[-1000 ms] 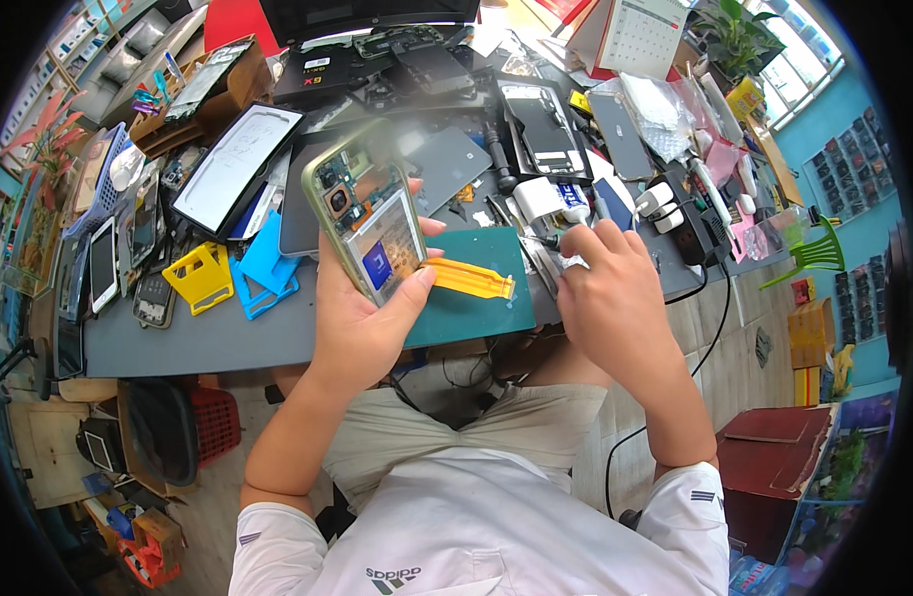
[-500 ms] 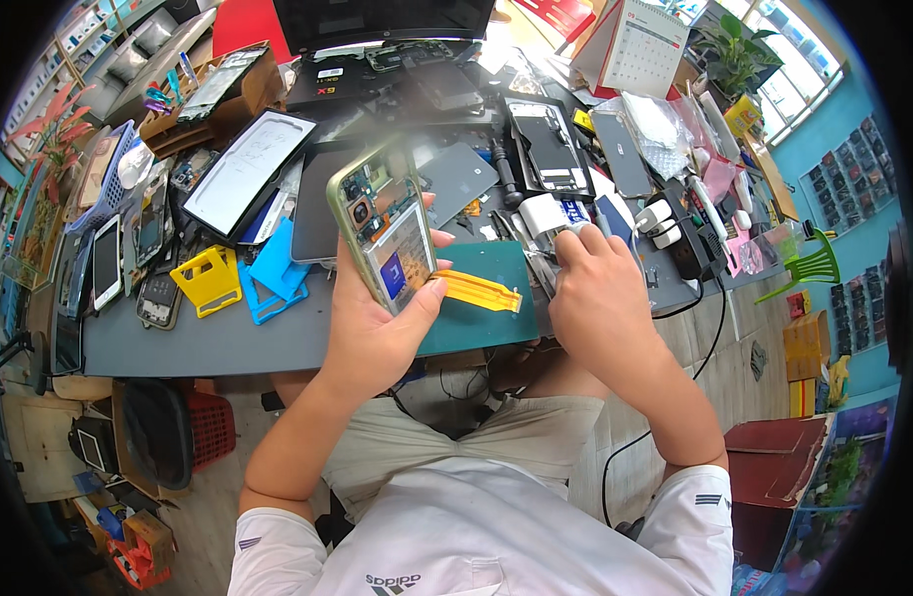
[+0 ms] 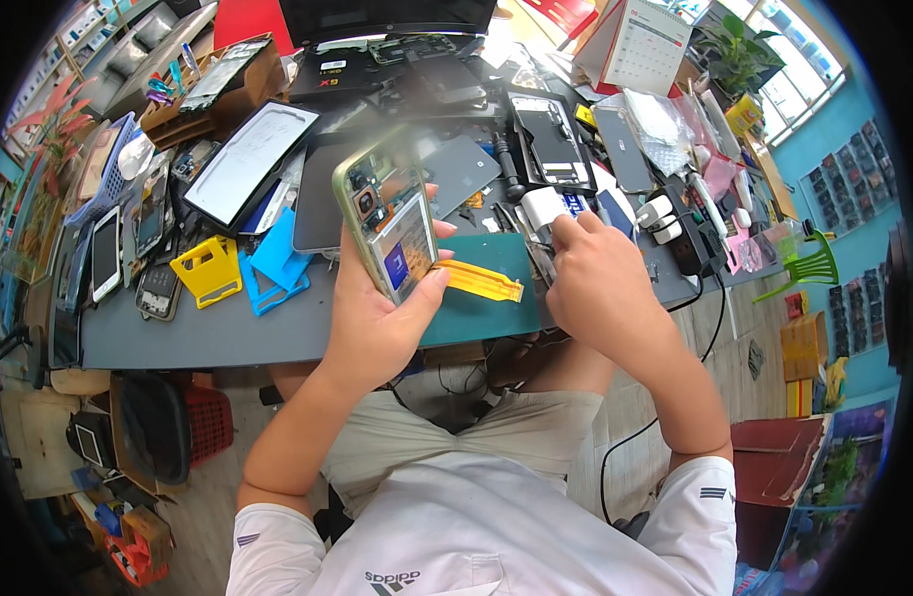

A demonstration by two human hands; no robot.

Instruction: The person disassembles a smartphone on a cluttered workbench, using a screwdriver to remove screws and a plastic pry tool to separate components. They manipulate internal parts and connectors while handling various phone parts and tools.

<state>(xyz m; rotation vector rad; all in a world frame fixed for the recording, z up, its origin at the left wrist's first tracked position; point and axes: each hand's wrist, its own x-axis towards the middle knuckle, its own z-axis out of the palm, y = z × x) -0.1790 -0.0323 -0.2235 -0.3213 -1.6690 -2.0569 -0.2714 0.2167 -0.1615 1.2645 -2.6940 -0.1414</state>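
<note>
My left hand [image 3: 379, 333] is wrapped round a phone [image 3: 409, 230] with a pale green edge, held tilted above the table. Its back is off, baring the circuit board, camera and battery. A yellow flex cable [image 3: 482, 283] sticks out beside my left thumb, over the green mat [image 3: 496, 320]. My right hand [image 3: 610, 283] is closed in a pinch at the mat's right, close to a small white block [image 3: 543, 207]. Its fingertips are partly hidden, so whatever they hold cannot be made out.
Yellow [image 3: 206, 270] and blue plastic stands [image 3: 278, 263] lie on the left. Beyond my hands are a white-lined tray [image 3: 253, 159], a screwdriver [image 3: 506, 164] and phone parts. A black power strip [image 3: 690, 238] with white plugs stands right. A calendar [image 3: 643, 45] stands at the back.
The phone and my left hand have shifted very slightly to the right in view. My right hand has moved a little, still pinched near the white block.
</note>
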